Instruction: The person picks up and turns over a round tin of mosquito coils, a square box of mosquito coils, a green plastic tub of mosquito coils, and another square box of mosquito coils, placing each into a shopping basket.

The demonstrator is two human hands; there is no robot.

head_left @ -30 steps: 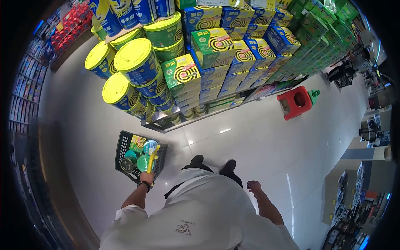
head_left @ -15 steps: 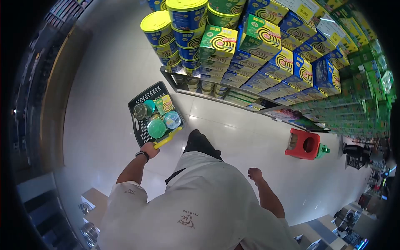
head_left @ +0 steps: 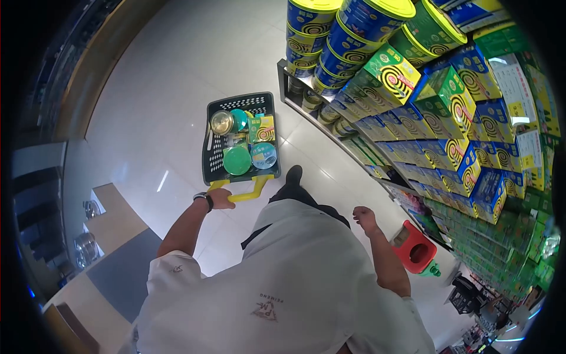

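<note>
Ahead of you, a dark-grey perforated plastic basket (head_left: pixel 234 104) has swung straighter, still loaded; your left hand (head_left: pixel 222 199) grasps its yellow handle (head_left: pixel 250 194), right hand (head_left: pixel 364 219) empty.

We look from one camera worn on the head, facing forward and steeply down, so that the basket (head_left: pixel 250 104) lies ahead of us, its open top seen from above. Our white shirt (head_left: pixel 300 265) fills the foreground, far nearer to the lens than the basket. The view is very wide: it takes in the floor (head_left: pixel 159 112) all around the basket and the stacked boxes (head_left: pixel 439 120) to its right, with corners darkened well beyond the basket
</note>
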